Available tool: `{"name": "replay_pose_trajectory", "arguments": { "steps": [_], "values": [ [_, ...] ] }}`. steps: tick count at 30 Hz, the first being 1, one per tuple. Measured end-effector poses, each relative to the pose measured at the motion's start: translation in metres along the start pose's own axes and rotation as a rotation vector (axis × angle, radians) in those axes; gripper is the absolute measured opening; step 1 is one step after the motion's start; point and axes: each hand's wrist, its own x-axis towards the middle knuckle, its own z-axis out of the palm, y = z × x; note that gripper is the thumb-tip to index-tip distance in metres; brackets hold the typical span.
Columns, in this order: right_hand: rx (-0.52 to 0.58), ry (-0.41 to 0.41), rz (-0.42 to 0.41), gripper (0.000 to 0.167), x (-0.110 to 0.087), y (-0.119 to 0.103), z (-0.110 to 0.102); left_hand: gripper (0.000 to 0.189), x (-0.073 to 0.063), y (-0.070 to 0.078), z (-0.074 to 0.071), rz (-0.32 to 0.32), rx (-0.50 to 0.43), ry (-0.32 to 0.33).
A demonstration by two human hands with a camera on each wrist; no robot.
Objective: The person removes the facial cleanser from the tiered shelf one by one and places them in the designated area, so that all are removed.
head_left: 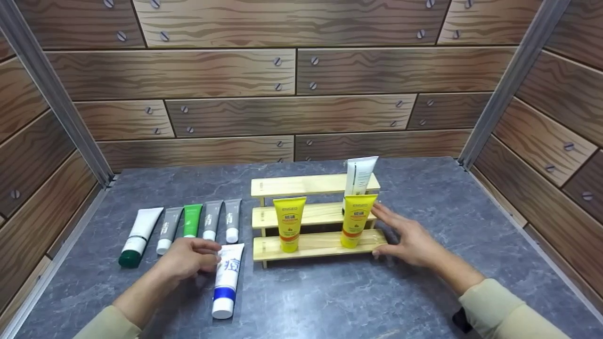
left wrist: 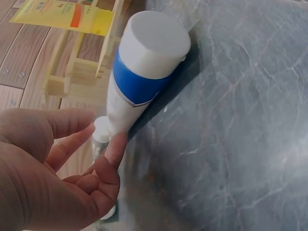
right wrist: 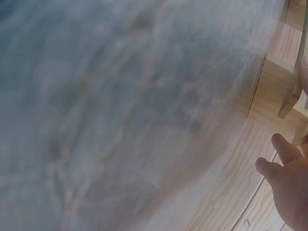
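Observation:
A white tube with a blue band lies cap toward me on the grey table. My left hand is at its left side, a fingertip touching the tube in the left wrist view, thumb apart. At the right end of a three-step wooden rack, my right hand spreads its fingers: thumb by the bottom step's corner, the others by the middle step. Two yellow tubes stand on the bottom step, one left and one right. Behind the right one rises a white tube.
Left of the rack several tubes lie in a row: a white one with a dark green cap, a green one and grey ones with white caps. Wood-patterned walls enclose the table at the back and sides.

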Motion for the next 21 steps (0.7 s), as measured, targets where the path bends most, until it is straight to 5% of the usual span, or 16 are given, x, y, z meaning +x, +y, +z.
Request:
{"name": "replay_pose_trajectory", "arguments": {
  "steps": [8, 21],
  "values": [
    [0.002, -0.012, 0.007, 0.103, 0.001, 0.000, -0.001, 0.038, -0.007, 0.025, -0.014, 0.096, 0.024, -0.018],
    [0.002, -0.027, 0.018, 0.104, 0.001, 0.000, -0.001, 0.037, -0.015, 0.115, -0.025, 0.364, 0.090, -0.010]
  ]
}}
